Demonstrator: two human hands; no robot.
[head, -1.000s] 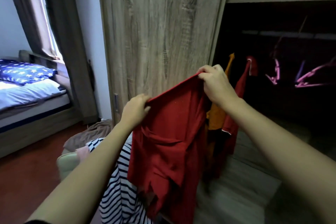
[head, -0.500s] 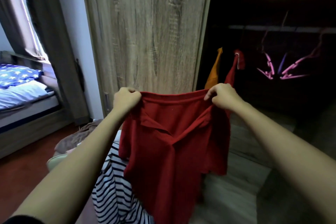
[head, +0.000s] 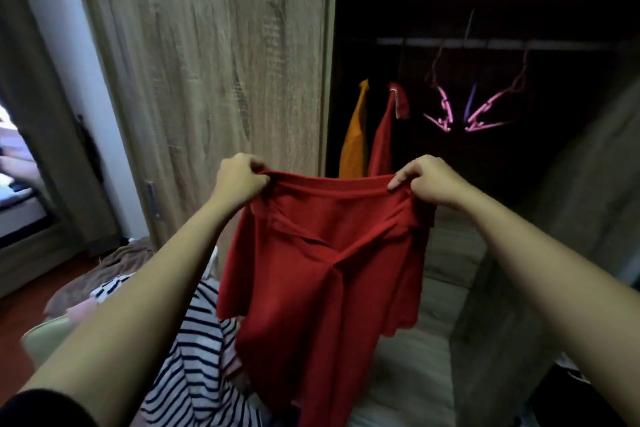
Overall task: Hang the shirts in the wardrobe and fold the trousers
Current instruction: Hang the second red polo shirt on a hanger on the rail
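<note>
A red collared shirt (head: 322, 274) hangs spread in front of me, held by its top edge. My left hand (head: 239, 180) grips the left end and my right hand (head: 427, 182) grips the right end, both at the same height. Behind it the open wardrobe holds an orange shirt (head: 353, 139) and another red shirt (head: 382, 135) on the rail (head: 491, 43). Empty pink hangers (head: 485, 107) hang further right on that rail.
A black-and-white striped garment (head: 194, 367) lies in a pale basket (head: 48, 334) at lower left, with brown cloth (head: 114, 263) behind it. The wooden wardrobe door (head: 214, 73) stands at centre left. A bed (head: 17, 204) and curtain are at far left.
The red shirt went from bunched and held slanted to stretched flat between both hands. My right hand dropped level with the left. The view has turned right, toward the wardrobe.
</note>
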